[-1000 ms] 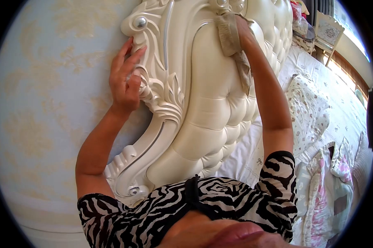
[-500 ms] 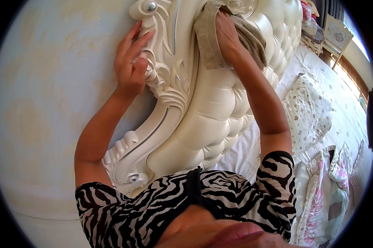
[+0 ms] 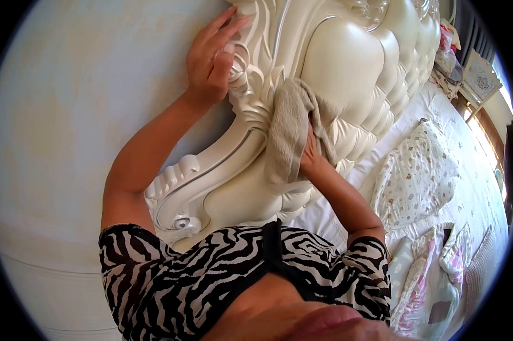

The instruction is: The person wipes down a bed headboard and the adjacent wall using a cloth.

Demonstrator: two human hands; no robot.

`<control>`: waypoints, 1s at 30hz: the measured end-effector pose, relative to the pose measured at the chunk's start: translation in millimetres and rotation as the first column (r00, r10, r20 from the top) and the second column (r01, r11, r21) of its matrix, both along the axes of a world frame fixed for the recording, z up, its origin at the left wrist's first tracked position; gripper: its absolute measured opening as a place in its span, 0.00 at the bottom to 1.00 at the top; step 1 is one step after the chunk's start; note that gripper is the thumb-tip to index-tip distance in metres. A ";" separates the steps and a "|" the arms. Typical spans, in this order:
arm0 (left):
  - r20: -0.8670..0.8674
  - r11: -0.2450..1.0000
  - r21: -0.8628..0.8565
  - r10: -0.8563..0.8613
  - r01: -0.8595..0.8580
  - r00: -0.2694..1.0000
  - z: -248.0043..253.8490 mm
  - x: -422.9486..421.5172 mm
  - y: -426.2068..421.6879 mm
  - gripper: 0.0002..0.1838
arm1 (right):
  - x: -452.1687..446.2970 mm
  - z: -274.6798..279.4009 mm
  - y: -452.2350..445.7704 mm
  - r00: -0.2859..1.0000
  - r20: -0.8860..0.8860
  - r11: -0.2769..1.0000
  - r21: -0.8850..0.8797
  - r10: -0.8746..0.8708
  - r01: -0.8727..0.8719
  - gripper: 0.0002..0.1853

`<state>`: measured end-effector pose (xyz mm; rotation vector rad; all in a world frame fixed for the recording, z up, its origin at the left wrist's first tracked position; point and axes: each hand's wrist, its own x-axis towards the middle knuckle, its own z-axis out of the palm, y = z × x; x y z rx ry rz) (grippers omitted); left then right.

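A cream headboard [image 3: 342,54] with tufted padding and a carved frame [image 3: 256,108] fills the middle of the view. My left hand [image 3: 212,59] rests on the frame's outer carved edge, its fingers apart. Against the lower padding, beside the inner edge of the frame, lies a beige cloth [image 3: 290,131]. My right hand [image 3: 310,149] is on this cloth and presses it to the headboard; folds of the cloth cover most of its fingers.
Behind the headboard on the left is a pale patterned wall [image 3: 86,113]. On the right a bed with a white sheet [image 3: 472,148] bears a floral pillow [image 3: 418,173] and a crumpled pink and white quilt [image 3: 418,284]. A white chair [image 3: 479,77] stands beyond.
My right hand has come down the padding with the cloth, toward my body. The view has shifted, so the headboard appears farther right. My left hand stays on the carved edge.
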<state>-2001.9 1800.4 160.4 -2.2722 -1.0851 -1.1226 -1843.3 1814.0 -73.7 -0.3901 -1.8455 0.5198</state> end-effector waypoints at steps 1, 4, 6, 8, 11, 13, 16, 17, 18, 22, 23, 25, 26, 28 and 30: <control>-0.030 0.997 -0.060 0.050 -0.051 0.998 0.4 0.5 -4.5 0.28 | -8.7 10.7 15.5 0.999 0.027 0.994 0.101 -0.041 0.038 0.32; 0.044 0.993 -0.112 0.025 -0.019 0.999 1.7 7.5 -7.6 0.26 | -20.0 89.8 50.4 0.989 -0.047 0.984 0.106 -0.141 0.145 0.27; 0.025 0.998 -0.052 -0.032 0.033 0.999 4.5 9.7 -10.1 0.27 | -27.6 114.4 95.1 0.945 -0.220 0.890 0.338 -0.240 0.305 0.25; -0.010 1.000 0.000 -0.029 0.029 1.000 0.1 -3.4 3.7 0.33 | -25.9 137.7 108.8 0.914 -0.290 0.804 0.448 -0.284 0.392 0.25; 0.094 0.994 -0.082 -0.058 0.066 0.994 -1.2 -4.3 2.8 0.32 | -21.0 150.9 83.5 0.876 -0.271 0.751 0.452 -0.399 0.482 0.23; 0.122 0.994 -0.081 -0.069 0.079 0.990 -0.3 -2.9 3.5 0.33 | -17.2 156.2 71.8 0.837 -0.263 0.694 0.470 -0.479 0.545 0.21; 0.184 0.978 -0.167 -0.091 0.122 0.979 -0.5 -7.2 5.9 0.34 | -25.7 106.5 54.7 0.949 -0.224 0.853 0.428 -0.220 0.299 0.28; 0.195 0.971 -0.210 -0.074 0.116 0.978 2.9 -4.9 4.0 0.34 | -28.3 90.4 26.9 0.960 -0.204 0.929 0.279 -0.190 0.243 0.28; 0.203 0.960 -0.256 -0.057 0.109 0.977 6.0 -1.2 -1.5 0.35 | -25.9 82.4 -1.5 0.948 -0.163 0.915 0.259 -0.274 0.309 0.26; 0.185 0.955 -0.284 -0.030 0.083 0.982 6.1 -3.5 -2.1 0.38 | -21.1 66.0 -21.5 0.973 0.066 0.965 0.158 -0.221 0.208 0.30; 0.173 0.959 -0.272 -0.027 0.074 0.985 4.7 -3.7 -2.3 0.38 | -24.4 70.7 -19.4 0.970 0.075 0.968 0.119 -0.230 0.220 0.31; 0.153 0.969 -0.239 -0.023 0.060 0.988 4.5 -1.9 -3.0 0.40 | -24.6 96.7 -10.3 0.965 0.122 0.972 0.069 -0.230 0.223 0.32; 0.133 0.971 -0.235 -0.020 0.051 0.991 6.4 -1.4 -2.4 0.40 | -23.9 107.5 -5.1 0.963 0.147 0.974 0.044 -0.228 0.224 0.32; 0.100 0.971 -0.238 -0.002 0.026 0.995 7.6 -2.3 -3.2 0.42 | -22.4 113.3 11.8 0.956 -0.045 0.940 0.175 -0.289 0.292 0.32; 0.112 0.972 -0.231 -0.008 0.034 0.994 7.1 -2.0 -2.4 0.43 | -30.9 124.5 46.7 0.937 -0.249 0.936 0.193 -0.245 0.296 0.32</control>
